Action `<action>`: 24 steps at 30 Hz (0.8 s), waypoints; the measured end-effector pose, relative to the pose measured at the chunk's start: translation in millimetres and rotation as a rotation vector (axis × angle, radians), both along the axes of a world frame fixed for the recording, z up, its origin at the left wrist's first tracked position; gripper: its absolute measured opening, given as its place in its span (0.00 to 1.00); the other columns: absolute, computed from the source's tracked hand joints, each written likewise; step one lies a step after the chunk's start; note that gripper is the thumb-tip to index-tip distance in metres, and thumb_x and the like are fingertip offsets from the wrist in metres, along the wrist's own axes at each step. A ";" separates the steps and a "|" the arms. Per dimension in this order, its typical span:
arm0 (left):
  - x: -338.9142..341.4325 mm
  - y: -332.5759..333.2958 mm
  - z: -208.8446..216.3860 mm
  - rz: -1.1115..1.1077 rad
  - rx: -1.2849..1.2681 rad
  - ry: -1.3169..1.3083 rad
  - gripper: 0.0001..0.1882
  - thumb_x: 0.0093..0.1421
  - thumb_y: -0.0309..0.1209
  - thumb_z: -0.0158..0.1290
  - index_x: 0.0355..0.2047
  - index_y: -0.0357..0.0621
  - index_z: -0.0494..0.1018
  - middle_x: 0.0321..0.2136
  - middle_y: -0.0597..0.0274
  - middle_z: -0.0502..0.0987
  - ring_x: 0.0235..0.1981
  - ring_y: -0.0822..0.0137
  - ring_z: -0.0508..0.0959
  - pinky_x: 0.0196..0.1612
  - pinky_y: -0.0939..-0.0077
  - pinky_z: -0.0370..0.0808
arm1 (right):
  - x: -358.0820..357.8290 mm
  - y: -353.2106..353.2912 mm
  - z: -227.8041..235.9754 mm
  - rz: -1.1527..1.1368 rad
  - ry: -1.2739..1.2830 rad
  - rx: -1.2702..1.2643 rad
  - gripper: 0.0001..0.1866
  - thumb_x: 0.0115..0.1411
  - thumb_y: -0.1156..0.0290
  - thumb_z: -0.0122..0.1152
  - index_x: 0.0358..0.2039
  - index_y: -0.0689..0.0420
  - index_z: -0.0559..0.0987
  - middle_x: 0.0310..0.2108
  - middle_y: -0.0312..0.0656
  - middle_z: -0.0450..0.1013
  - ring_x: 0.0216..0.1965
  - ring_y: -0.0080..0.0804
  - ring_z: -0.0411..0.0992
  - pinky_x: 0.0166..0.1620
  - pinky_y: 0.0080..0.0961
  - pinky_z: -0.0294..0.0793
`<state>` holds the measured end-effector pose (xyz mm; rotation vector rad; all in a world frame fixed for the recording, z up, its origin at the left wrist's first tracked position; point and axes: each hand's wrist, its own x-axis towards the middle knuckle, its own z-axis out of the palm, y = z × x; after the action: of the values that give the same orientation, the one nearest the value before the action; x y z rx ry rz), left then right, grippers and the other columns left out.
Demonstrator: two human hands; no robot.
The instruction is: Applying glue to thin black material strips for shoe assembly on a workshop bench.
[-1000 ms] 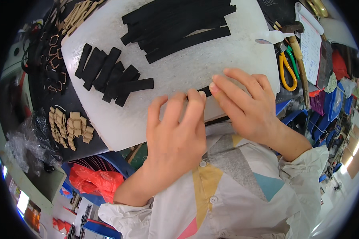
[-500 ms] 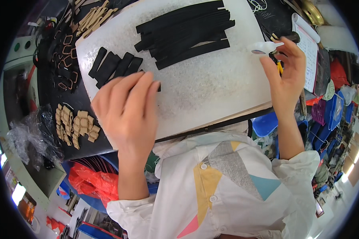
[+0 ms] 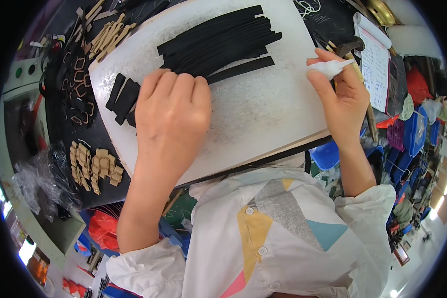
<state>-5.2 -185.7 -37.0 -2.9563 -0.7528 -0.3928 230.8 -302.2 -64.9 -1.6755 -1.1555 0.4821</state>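
Note:
My left hand (image 3: 171, 109) is closed over the left end of the nearest black strip (image 3: 241, 69); its fingertips are hidden beneath the knuckles. This strip lies slightly apart from a pile of long flat black strips (image 3: 213, 39) on the white board (image 3: 253, 114). Shorter folded black pieces (image 3: 126, 97) sit left of that hand, partly covered by it. Over the board's right edge, my right hand (image 3: 345, 94) grips a small white squeeze bottle (image 3: 328, 68) between thumb and fingers, its thin nozzle pointing right.
Tan loops (image 3: 102, 166) lie in a cluster on the dark table at left, with long tan strips (image 3: 111, 37) farther back. A hammer (image 3: 350, 46) and a written notepad (image 3: 375, 64) are at right. Crumpled clear plastic (image 3: 42, 181) hangs by the left edge.
My left hand has moved forward and right from the short black pieces onto the nearest strip's end. The bottle has tilted in my right hand. The whole view has shifted slightly.

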 end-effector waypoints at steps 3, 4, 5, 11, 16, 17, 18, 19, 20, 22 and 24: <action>-0.4 -10.4 -4.1 0.102 -0.261 -0.257 0.11 0.51 0.16 0.58 0.35 0.38 0.79 0.29 0.56 0.79 0.29 0.62 0.78 0.37 0.72 0.74 | 1.9 -8.8 7.2 0.014 0.150 0.052 0.18 0.63 0.71 0.66 0.52 0.64 0.78 0.41 0.39 0.78 0.43 0.20 0.74 0.47 0.18 0.72; 0.7 -20.1 -2.5 0.144 -0.408 -0.338 0.10 0.52 0.16 0.58 0.35 0.39 0.79 0.28 0.56 0.79 0.28 0.64 0.78 0.35 0.74 0.74 | 3.7 -13.2 11.5 0.014 0.178 0.027 0.18 0.64 0.71 0.65 0.53 0.64 0.77 0.41 0.38 0.77 0.43 0.21 0.74 0.47 0.18 0.72; 1.8 -30.2 -0.4 0.186 -0.555 -0.416 0.10 0.53 0.15 0.57 0.35 0.39 0.78 0.27 0.57 0.79 0.27 0.66 0.78 0.33 0.76 0.73 | 4.7 -16.5 16.0 0.014 0.206 0.001 0.18 0.65 0.71 0.64 0.54 0.64 0.76 0.42 0.38 0.76 0.43 0.21 0.73 0.46 0.17 0.72; -5.8 -66.8 8.4 0.607 -1.581 -0.719 0.09 0.60 0.17 0.58 0.41 0.29 0.78 0.28 0.59 0.81 0.26 0.78 0.79 0.29 0.84 0.77 | 1.7 -34.9 32.8 0.031 0.244 0.001 0.19 0.59 0.77 0.70 0.50 0.67 0.76 0.39 0.40 0.78 0.40 0.22 0.75 0.45 0.18 0.73; -11.5 -77.0 -2.8 0.680 -1.643 -0.810 0.12 0.60 0.17 0.58 0.44 0.25 0.77 0.29 0.55 0.82 0.28 0.74 0.82 0.32 0.85 0.79 | 0.6 -38.0 29.0 0.193 -0.201 -0.055 0.18 0.52 0.78 0.75 0.44 0.64 0.81 0.36 0.43 0.79 0.35 0.25 0.76 0.38 0.22 0.75; -11.4 -77.2 -4.0 0.673 -1.640 -0.816 0.11 0.60 0.17 0.58 0.44 0.25 0.77 0.29 0.55 0.82 0.28 0.74 0.82 0.32 0.84 0.80 | -3.4 -35.9 32.8 0.217 -0.313 -0.070 0.17 0.51 0.78 0.75 0.43 0.64 0.82 0.36 0.44 0.79 0.34 0.27 0.76 0.37 0.23 0.76; -11.3 -77.8 -5.0 0.666 -1.634 -0.826 0.11 0.60 0.17 0.58 0.44 0.25 0.77 0.29 0.55 0.82 0.28 0.74 0.82 0.32 0.84 0.80 | -9.9 -33.6 38.3 0.227 -0.382 -0.109 0.17 0.47 0.82 0.72 0.41 0.64 0.82 0.34 0.46 0.78 0.33 0.33 0.76 0.35 0.26 0.76; -10.9 -78.2 -5.8 0.660 -1.628 -0.836 0.11 0.60 0.17 0.58 0.44 0.25 0.77 0.29 0.54 0.82 0.28 0.74 0.82 0.33 0.83 0.80 | -8.5 -30.5 35.2 0.286 -0.494 -0.015 0.17 0.46 0.81 0.71 0.40 0.64 0.82 0.34 0.46 0.78 0.33 0.34 0.76 0.35 0.27 0.76; -10.0 -78.6 -6.1 0.667 -1.623 -0.838 0.11 0.61 0.17 0.58 0.44 0.25 0.77 0.29 0.54 0.82 0.27 0.74 0.82 0.33 0.83 0.81 | -4.3 -25.0 29.9 0.345 -0.606 0.079 0.18 0.45 0.81 0.70 0.39 0.64 0.82 0.34 0.45 0.78 0.33 0.35 0.75 0.35 0.28 0.76; -9.0 -79.6 -5.6 0.688 -1.606 -0.849 0.11 0.61 0.17 0.58 0.43 0.25 0.77 0.29 0.53 0.82 0.27 0.73 0.82 0.33 0.83 0.81 | -5.4 -20.3 30.6 0.433 -0.784 0.165 0.19 0.41 0.79 0.68 0.39 0.63 0.83 0.36 0.44 0.78 0.34 0.37 0.75 0.36 0.29 0.76; -9.3 -80.2 -5.8 0.680 -1.596 -0.842 0.11 0.61 0.17 0.58 0.43 0.25 0.78 0.29 0.53 0.82 0.28 0.73 0.82 0.33 0.82 0.81 | -11.4 -19.4 42.4 0.481 -0.922 0.137 0.23 0.37 0.77 0.67 0.40 0.62 0.84 0.39 0.44 0.79 0.37 0.39 0.75 0.37 0.29 0.76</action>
<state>-14.6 -265.9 -42.9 -2.8963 -3.2975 -1.5423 219.4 -321.6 -22.5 -1.5057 -2.2271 -0.1350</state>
